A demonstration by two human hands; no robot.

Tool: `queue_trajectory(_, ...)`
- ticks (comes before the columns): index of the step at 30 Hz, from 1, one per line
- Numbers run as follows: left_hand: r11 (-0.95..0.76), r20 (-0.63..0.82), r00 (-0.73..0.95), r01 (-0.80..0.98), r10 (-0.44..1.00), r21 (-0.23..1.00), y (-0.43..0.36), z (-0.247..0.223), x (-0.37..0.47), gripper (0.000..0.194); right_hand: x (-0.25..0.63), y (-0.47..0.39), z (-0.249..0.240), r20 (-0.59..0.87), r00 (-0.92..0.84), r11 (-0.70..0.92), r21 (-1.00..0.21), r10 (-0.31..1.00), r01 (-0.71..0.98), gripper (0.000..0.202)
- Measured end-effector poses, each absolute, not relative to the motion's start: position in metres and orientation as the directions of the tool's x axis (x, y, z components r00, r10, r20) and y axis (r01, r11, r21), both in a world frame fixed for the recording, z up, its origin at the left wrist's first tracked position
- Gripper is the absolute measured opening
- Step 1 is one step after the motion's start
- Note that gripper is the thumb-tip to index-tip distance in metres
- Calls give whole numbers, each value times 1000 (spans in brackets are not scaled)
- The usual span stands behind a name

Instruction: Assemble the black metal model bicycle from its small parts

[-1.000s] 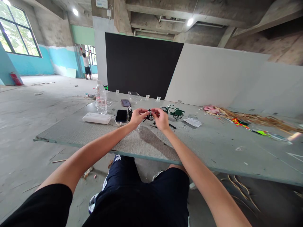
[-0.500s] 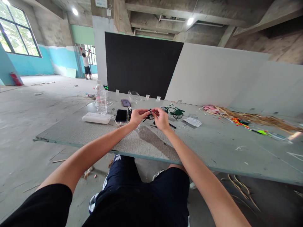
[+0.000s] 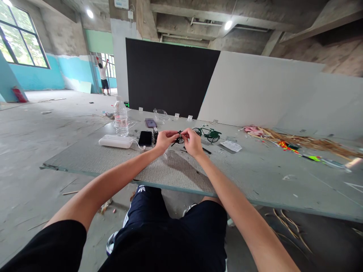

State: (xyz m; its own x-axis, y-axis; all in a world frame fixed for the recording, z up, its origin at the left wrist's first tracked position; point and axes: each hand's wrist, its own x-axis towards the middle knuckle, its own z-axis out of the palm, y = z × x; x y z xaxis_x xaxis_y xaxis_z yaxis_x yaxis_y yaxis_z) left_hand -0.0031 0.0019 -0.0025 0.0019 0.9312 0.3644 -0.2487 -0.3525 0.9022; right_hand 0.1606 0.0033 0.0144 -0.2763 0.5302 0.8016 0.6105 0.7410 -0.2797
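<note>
Above the table (image 3: 227,177), both hands meet around a small black model part with a spoked wheel (image 3: 180,139). My left hand (image 3: 165,139) is closed, its fingers pinching the part from the left. From the right, my right hand (image 3: 193,142) pinches the same part between thumb and fingertips; some of it is hidden behind the fingers. A green model bicycle (image 3: 209,133) stands upright just beyond my right hand. A thin black strip (image 3: 207,150) lies on the table close to my right wrist.
Left of my hands are a black phone (image 3: 145,138), a white power strip (image 3: 115,141) and a clear water bottle (image 3: 120,117). A paper slip (image 3: 231,146) lies right of the bicycle. Dry straw-like strands (image 3: 306,141) stretch along the right. A person (image 3: 103,77) stands far back.
My right hand's fingers have shifted very slightly against the wheel part. Everything else stays where it was.
</note>
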Motion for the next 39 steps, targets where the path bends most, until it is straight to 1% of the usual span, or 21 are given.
queue_trajectory(3, -337, 356, 24, -269, 934, 902, 2, -2, -3, 36, 161, 2, 15, 800, -311, 739, -227, 513, 635, 14)
queue_trajectory(7, -329, 350, 23, -287, 936, 900, 0, 2, -3, 46, 160, -1, 16, 798, -333, 742, -201, 503, 640, 15)
queue_trajectory(16, -343, 364, 48, -240, 930, 908, -4, 6, -6, 40, 161, -1, 16, 796, -336, 727, -180, 503, 662, 12)
queue_trajectory(18, -352, 371, 50, -224, 927, 909, -5, 6, -6, 38, 162, 0, 15, 802, -305, 721, -210, 513, 660, 8)
queue_trajectory(20, -371, 390, 48, -216, 920, 903, -4, 6, -6, 36, 163, 2, 15, 801, -268, 724, -271, 535, 634, 7)
queue_trajectory(23, -397, 415, 36, -230, 909, 888, -2, 6, -5, 34, 162, 0, 16, 778, -230, 726, -375, 585, 577, 15)
queue_trajectory(27, -405, 427, 24, -268, 904, 874, 5, 2, -5, 28, 156, -8, 18, 754, -217, 729, -451, 620, 515, 27)
queue_trajectory(29, -436, 453, 11, -255, 891, 863, 9, 0, -6, 25, 154, -9, 16, 733, -212, 726, -505, 646, 467, 31)
queue_trajectory(32, -542, 547, -2, -141, 837, 828, 12, -2, -8, 19, 152, -4, 12, 696, -177, 703, -607, 695, 371, 42)
queue_trajectory(35, -632, 632, 16, 2, 775, 775, 13, -2, -10, 17, 153, 4, 7, 683, -154, 694, -660, 714, 289, 49)
queue_trajectory(37, -653, 652, 27, 39, 757, 756, 13, -3, -11, 18, 156, 7, 6, 684, -161, 699, -667, 712, 260, 48)
queue_trajectory(39, -657, 657, 27, 42, 754, 753, 13, -3, -11, 19, 158, 8, 6, 676, -195, 702, -662, 710, 262, 42)
